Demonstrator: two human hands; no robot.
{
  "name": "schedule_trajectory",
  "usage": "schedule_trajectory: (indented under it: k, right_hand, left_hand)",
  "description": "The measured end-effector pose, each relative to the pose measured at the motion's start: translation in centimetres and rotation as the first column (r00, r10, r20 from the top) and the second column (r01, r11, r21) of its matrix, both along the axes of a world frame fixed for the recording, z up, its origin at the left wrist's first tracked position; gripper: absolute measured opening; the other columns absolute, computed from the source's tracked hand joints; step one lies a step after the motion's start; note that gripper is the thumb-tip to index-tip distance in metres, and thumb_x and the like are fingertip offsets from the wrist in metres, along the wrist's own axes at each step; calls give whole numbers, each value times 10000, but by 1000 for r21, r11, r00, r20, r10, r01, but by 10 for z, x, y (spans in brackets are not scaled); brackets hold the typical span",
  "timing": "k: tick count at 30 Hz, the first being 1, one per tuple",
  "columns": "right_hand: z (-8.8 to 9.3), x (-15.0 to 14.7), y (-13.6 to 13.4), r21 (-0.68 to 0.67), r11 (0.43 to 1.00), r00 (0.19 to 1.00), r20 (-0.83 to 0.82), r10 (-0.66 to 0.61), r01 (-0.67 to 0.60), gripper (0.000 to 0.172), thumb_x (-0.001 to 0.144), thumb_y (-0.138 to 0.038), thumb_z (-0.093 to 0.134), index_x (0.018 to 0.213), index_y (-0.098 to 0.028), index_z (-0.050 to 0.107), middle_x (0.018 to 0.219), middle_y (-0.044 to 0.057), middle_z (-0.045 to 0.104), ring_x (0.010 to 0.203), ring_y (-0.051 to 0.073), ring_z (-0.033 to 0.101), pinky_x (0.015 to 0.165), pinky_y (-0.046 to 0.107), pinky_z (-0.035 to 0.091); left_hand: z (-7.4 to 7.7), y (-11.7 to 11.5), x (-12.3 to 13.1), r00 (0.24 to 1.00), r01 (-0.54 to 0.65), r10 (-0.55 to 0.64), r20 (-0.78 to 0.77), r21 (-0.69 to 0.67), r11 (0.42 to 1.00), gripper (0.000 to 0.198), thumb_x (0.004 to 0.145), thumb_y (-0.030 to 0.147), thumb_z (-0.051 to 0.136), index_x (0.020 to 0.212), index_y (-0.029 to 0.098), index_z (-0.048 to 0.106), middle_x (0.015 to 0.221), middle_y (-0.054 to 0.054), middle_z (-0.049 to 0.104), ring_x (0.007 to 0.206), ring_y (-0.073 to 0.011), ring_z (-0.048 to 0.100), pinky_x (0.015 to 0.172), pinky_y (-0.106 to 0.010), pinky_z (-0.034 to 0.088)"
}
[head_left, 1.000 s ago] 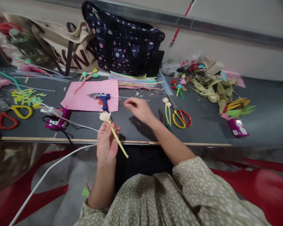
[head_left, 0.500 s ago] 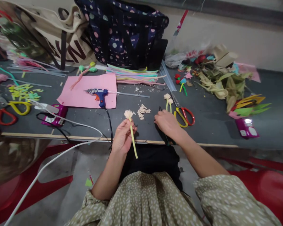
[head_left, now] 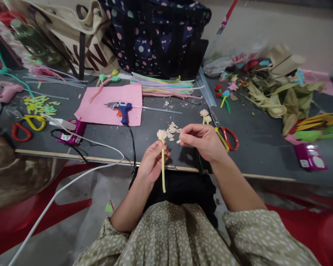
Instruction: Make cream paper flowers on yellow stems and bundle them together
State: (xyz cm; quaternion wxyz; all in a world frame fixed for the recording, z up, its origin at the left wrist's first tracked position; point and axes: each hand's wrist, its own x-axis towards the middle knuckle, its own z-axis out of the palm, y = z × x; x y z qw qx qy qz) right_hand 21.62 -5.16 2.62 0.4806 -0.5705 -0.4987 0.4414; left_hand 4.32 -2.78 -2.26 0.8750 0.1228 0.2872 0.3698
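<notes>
My left hand (head_left: 154, 159) pinches a craft flower (head_left: 162, 135) just under its head; the flower has pale cream petals and a yellow-green fuzzy stem that hangs down past the table edge. Close by on the right, my right hand (head_left: 199, 140) has thumb and forefinger closed on a small pale petal piece (head_left: 178, 141). A loose pile of similar cream pieces (head_left: 172, 130) lies on the table between and beyond the hands. Two more cream flowers (head_left: 204, 114) lie behind my right hand, beside scissors (head_left: 231, 139) with red and yellow handles, partly covered by that hand.
A blue glue gun (head_left: 124, 111) with a clear stick rests on pink paper (head_left: 96, 114), its black cord running over the front edge. Behind are pastel pipe cleaners (head_left: 166, 87) and bags (head_left: 155, 40). Dried husks (head_left: 288, 96) lie right; a white cable (head_left: 80, 173) crosses on the left.
My right hand has lifted off the table and moved nearer the flower, a small petal piece now showing in its fingertips. The left hand still holds the flower. The whole view has shifted slightly.
</notes>
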Motion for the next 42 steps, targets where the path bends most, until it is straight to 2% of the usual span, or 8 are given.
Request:
schedule_trajectory:
  k: [3, 8, 12, 20, 35, 42]
  right_hand:
    - [6, -8, 9, 81, 996, 1000, -3, 30, -29, 207, 738, -423, 689, 752, -216, 687, 757, 1, 626, 707, 129, 566, 679, 293, 483]
    - [9, -5, 18, 123, 992, 980, 199, 13, -39, 183, 723, -423, 714, 763, -245, 724, 810, 12, 582, 814, 154, 532, 700, 298, 458]
    - [12, -2, 18, 133, 989, 964, 264, 24, -61, 167, 748, -404, 699, 776, -241, 727, 810, 14, 554, 779, 149, 496, 678, 295, 428]
    - [9, -3, 20, 225, 970, 980, 195, 47, -91, 101, 750, -316, 717, 771, -217, 722, 773, 2, 518, 709, 119, 446, 608, 261, 361]
    - [4, -8, 19, 223, 974, 994, 110, 16, -40, 96, 748, -316, 724, 757, -221, 713, 779, -7, 496, 682, 107, 434, 573, 258, 337]
    - [3, -7, 19, 230, 973, 993, 122, 4, -32, 93, 756, -320, 715, 776, -229, 712, 788, -5, 517, 710, 117, 449, 612, 267, 373]
  left_hand:
    - [6, -3, 3, 1000, 15, -15, 16, -9, 1000, 138, 742, 195, 733, 796, 121, 629, 662, 25, 562, 582, -40, 522, 650, -184, 481]
    - [15, -7, 6, 1000, 27, -27, 10, -47, 999, 132, 733, 177, 726, 795, 120, 625, 625, 26, 552, 553, -47, 511, 634, -199, 483]
    - [19, -8, 7, 1000, 28, -27, 15, -52, 998, 120, 736, 164, 717, 783, 111, 621, 604, 25, 547, 537, -44, 503, 628, -202, 483]
    - [21, -9, 7, 999, 45, -44, 11, -29, 999, 151, 710, 181, 742, 755, 114, 614, 602, 28, 547, 544, -45, 517, 645, -199, 498]
    - [20, -8, 8, 999, 39, -39, 29, -13, 999, 142, 709, 166, 742, 740, 120, 611, 615, 29, 557, 554, -42, 522, 656, -196, 496]
    - [20, -8, 8, 998, 55, -55, 20, -1, 998, 130, 719, 171, 738, 735, 125, 619, 611, 29, 562, 561, -44, 531, 660, -192, 490]
